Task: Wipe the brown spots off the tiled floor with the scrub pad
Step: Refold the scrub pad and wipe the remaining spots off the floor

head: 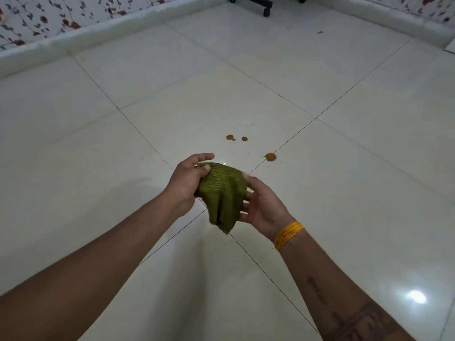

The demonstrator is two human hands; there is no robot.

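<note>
Left hand (190,179) grips the top edge of the green scrub pad (222,195), fingers curled round it, forefinger sticking out loose. Right hand (261,203) just beside it on the pad's other side, fingers spread and touching the pad's edge, not clearly clenched on it; a yellow thread band (288,234) sits on that wrist. Pad hangs limp and crumpled between both hands, held up in the air, not on the floor.

Brown spots (270,157) lie beyond the hands on the tiled floor (98,143), slightly to the right: one bigger blot nearest, two smaller ones (236,138) further out, specks between. All look untouched.

Step, as I judge it: readying or bunching the pad, wiping not yet begun. Next move calls for a firm one-hand hold, lowering the pad forward onto the nearest blot, pressing flat and rubbing. Pad is floppy, so bunch it first.

Farther off: white skirting, floral wall (37,18), black castor legs (266,8).
</note>
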